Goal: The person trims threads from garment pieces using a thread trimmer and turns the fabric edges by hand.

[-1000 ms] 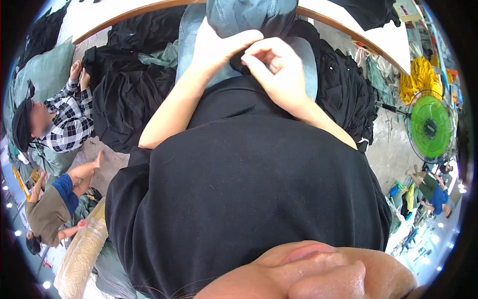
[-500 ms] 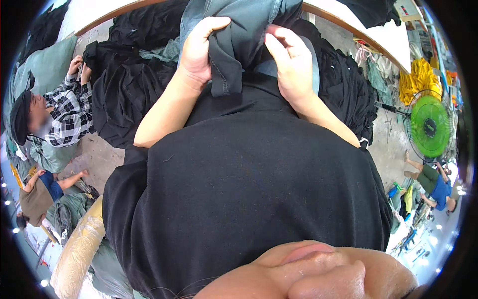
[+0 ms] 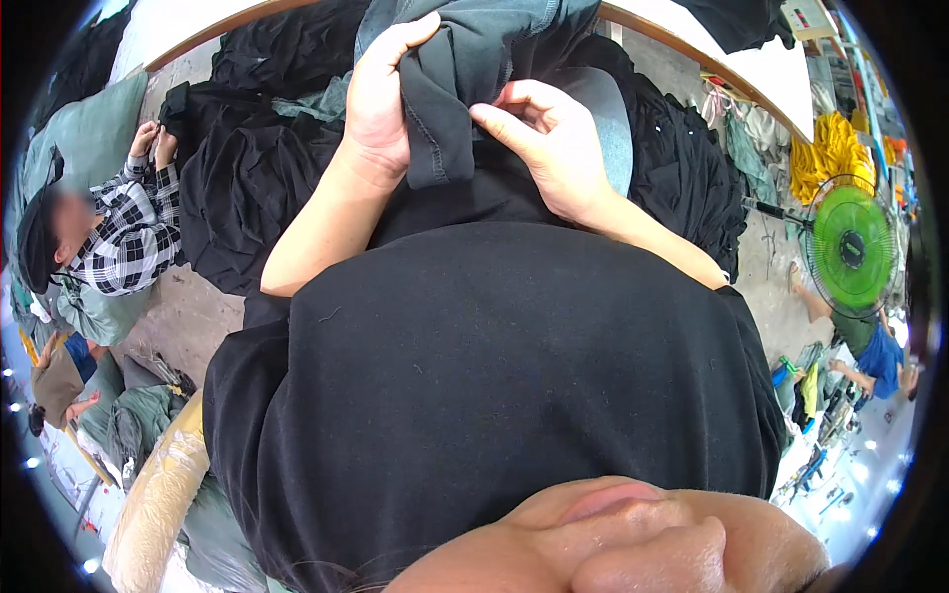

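- Head view: left hand [image 3: 379, 109] has the cloth clamped, thumb lying over the top of the fold and the other fingers mostly hidden behind it.
- Right hand [image 3: 554, 143] is half curled, thumb tip right at the cloth's near edge. Can't tell if it's really pinching anything, the fingers tuck out of sight.
- What they're on is a dark grey-blue garment [image 3: 437, 104], above the lap, between the two hands, with a loose flap hanging toward the body and a stitched line running down it.
- Handling, my guess: light, soft, floppy, not slippery, hard to damage. Seams are probably a bit stiffer, so I'd grab there or at the folded edge; mid-panel it'd just bunch up.
- Further out, black cloth heaps sit left [image 3: 257, 193] and right [image 3: 682, 168] of the legs, and a white surface [image 3: 756, 89] with a brown edge is ahead.
- Way right, a green fan [image 3: 850, 249]; off left, a co-worker in a checked shirt [image 3: 129, 242].
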A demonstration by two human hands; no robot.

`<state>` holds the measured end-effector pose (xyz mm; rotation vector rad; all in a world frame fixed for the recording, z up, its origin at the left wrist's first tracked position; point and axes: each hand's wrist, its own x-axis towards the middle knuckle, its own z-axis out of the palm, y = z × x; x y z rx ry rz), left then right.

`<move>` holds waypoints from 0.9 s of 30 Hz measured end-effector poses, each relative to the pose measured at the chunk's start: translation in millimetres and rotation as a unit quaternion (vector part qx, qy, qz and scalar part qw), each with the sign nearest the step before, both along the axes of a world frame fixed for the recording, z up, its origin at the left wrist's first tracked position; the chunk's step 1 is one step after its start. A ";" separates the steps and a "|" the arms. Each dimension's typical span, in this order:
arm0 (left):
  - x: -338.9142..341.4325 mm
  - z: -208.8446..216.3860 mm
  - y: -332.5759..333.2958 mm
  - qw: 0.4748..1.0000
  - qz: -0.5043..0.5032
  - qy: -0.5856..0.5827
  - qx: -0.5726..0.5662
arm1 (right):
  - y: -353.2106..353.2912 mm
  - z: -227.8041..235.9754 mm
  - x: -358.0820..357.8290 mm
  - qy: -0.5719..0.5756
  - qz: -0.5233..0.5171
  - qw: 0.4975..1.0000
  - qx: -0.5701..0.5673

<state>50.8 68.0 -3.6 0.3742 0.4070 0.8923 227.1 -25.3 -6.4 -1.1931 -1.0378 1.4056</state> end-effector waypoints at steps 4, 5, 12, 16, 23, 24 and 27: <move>-2.2 4.7 -0.1 0.997 0.023 0.074 -0.017 | -3.0 -2.6 -3.4 0.010 -0.015 1.000 0.017; -4.6 5.3 -0.9 0.996 0.038 0.083 -0.016 | -3.9 -2.0 -4.7 -0.002 -0.014 0.999 0.036; -25.4 6.8 9.4 0.985 0.084 0.137 0.063 | -9.2 2.9 -8.4 -0.007 -0.010 1.000 -0.016; -41.1 6.1 3.4 0.958 0.155 0.230 0.074 | -7.8 -0.9 -10.0 0.040 -0.020 0.999 -0.024; -61.7 0.2 -15.4 0.788 0.282 0.398 0.376 | -7.0 9.9 -9.5 -0.203 -0.017 0.962 0.182; -63.0 6.4 -20.7 0.795 0.232 0.386 0.407 | -6.0 13.1 -7.2 -0.202 -0.014 0.962 0.181; -63.6 29.3 -43.3 0.829 0.086 0.392 0.389 | -4.4 15.6 0.9 -0.279 0.007 0.920 0.275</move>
